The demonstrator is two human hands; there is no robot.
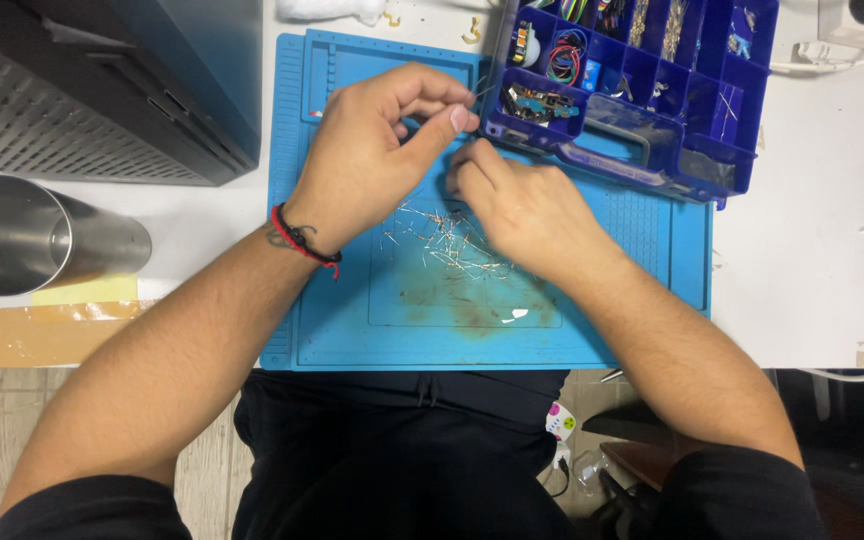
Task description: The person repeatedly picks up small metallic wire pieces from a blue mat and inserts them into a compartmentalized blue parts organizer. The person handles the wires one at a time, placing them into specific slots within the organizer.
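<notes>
My left hand (377,150) hovers over the blue work mat (352,310), thumb and forefinger pinched on a thin wire-legged component (479,93) near the organiser's edge. My right hand (522,205) rests fingers-down on the mat over a scattered pile of small wire-legged components (447,245); its fingertips touch the pile and I cannot see whether they grip anything. A red and black cord bracelet (304,240) circles my left wrist.
A dark blue compartment organiser (692,150) with small parts and coloured wires sits at the mat's upper right. A steel cup (22,235) lies at left, a dark perforated case (82,90) behind it. White cables (832,65) run at right.
</notes>
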